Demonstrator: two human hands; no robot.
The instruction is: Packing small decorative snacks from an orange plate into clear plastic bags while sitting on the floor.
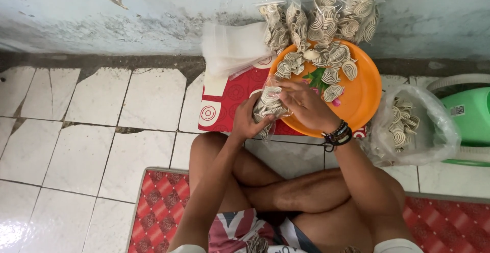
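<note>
Two hands meet just in front of the orange tray [365, 97]: your left hand [247, 120] is closed around a small clear bag [269, 106] of spiral pieces, and your right hand [306, 105] curls its fingers over the bag's mouth. Keep the mouth wide and upright; take loose spirals [333, 64] from the tray.

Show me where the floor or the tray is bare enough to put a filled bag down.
Bare white tiles lie left of the red mat, running up to the wall. The orange tray is bare along its right and lower part. It is crowded at the tray's top, by the filled bags, and where both hands, left hand and right hand, work a small bag.
</note>
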